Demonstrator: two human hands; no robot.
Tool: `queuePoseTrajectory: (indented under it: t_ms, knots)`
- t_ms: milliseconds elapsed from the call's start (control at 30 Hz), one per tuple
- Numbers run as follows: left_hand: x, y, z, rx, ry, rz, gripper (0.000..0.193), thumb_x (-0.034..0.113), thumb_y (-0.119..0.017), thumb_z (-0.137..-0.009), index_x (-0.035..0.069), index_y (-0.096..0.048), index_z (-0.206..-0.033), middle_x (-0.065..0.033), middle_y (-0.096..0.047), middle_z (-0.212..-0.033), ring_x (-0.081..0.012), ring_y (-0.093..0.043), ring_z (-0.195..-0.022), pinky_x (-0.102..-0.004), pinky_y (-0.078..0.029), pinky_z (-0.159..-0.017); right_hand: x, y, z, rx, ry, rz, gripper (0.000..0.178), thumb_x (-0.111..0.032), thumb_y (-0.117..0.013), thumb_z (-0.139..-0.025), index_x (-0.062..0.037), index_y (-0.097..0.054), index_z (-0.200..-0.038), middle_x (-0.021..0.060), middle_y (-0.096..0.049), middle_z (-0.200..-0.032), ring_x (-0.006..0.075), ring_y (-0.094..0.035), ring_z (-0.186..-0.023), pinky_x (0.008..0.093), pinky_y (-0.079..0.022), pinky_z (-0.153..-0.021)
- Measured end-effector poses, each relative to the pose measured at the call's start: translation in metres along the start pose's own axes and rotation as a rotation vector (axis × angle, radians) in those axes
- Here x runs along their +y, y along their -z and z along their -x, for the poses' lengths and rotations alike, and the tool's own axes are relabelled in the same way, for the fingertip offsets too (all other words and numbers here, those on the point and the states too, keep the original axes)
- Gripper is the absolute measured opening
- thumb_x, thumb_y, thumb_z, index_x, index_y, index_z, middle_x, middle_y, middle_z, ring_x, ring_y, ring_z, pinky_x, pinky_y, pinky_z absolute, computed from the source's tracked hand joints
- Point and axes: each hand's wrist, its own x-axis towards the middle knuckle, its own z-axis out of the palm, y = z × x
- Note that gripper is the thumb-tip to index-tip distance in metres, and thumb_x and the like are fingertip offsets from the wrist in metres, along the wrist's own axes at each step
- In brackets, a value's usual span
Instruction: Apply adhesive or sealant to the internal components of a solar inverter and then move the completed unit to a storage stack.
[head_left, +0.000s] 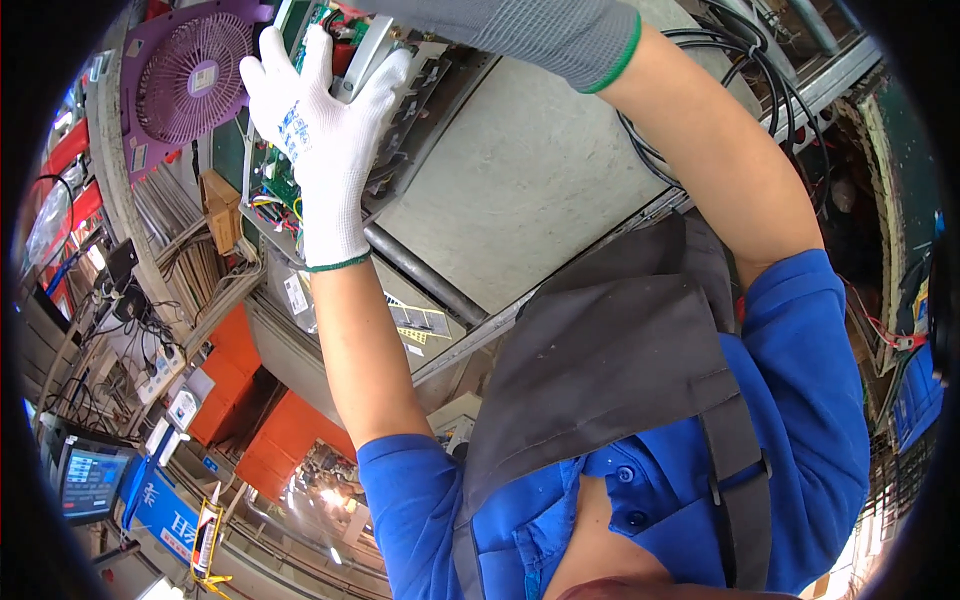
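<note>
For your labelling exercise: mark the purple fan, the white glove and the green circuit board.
Purple fan [193, 78], head view, on its round grille.
White glove [318, 140], head view, back of the hand.
Green circuit board [278, 172], head view, bare patch left of the glove.
</note>
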Motion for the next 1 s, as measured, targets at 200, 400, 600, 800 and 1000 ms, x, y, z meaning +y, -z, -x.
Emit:
queuePoseTrajectory:
  t_ms: [200,400,600,800,1000]
  knots:
    - [0.002,0.003,0.001,-0.036,0.031,0.021,0.080,0.054,-0.083,-0.069,0.004,-0.065,-0.129,-0.0304,-0.040,-0.150,-0.0558,-0.035,-0.137,-0.0613,-0.031,-0.111,-0.001,0.003,0.000,-0.037,-0.050,0.012,0.035,-0.020,-0.075,-0.075,-0.0024,-0.053,-0.094,0.0169,-0.057,-0.088,0.0370,-0.060,-0.081,0.0460,-0.050,-0.075]
    - [0.004,0.006,0.001,-0.091,0.072,0.074,0.082,0.053,-0.082,-0.069,0.003,-0.063,-0.131,-0.0290,-0.038,-0.152,-0.0541,-0.032,-0.140,-0.0598,-0.028,-0.113,0.001,0.002,-0.002,0.036,-0.009,-0.081,0.035,-0.021,-0.075,-0.075,-0.0025,-0.052,-0.095,0.0174,-0.055,-0.088,0.0374,-0.058,-0.081,0.0470,-0.048,-0.074]
    - [0.005,0.008,0.001,-0.080,0.069,0.059,0.084,0.054,-0.082,-0.070,0.003,-0.061,-0.134,-0.0283,-0.036,-0.153,-0.0536,-0.029,-0.142,-0.0613,-0.026,-0.114,-0.006,0.010,-0.013,-0.057,-0.020,-0.076,0.034,-0.022,-0.074,-0.076,-0.0040,-0.053,-0.096,0.0186,-0.056,-0.088,0.0379,-0.059,-0.082,0.0475,-0.048,-0.074]
    - [0.011,0.014,0.000,-0.139,0.123,0.054,0.087,0.050,-0.082,-0.073,0.003,-0.055,-0.140,-0.0278,-0.031,-0.157,-0.0522,-0.024,-0.145,-0.0601,-0.021,-0.116,-0.002,0.035,-0.024,-0.279,-0.106,-0.113,0.032,-0.023,-0.073,-0.078,-0.0045,-0.055,-0.096,0.0173,-0.059,-0.087,0.0344,-0.063,-0.084,0.0449,-0.049,-0.075]
    - [0.016,0.020,0.000,-0.145,0.148,0.037,0.082,0.039,-0.084,-0.073,0.003,-0.055,-0.140,-0.0276,-0.034,-0.157,-0.0539,-0.029,-0.143,-0.0565,-0.025,-0.116,0.057,0.047,-0.011,0.281,-0.942,-1.052,0.031,-0.027,-0.074,-0.084,-0.0023,-0.062,-0.098,0.0072,-0.060,-0.082,0.0213,-0.062,-0.080,0.0343,-0.048,-0.073]
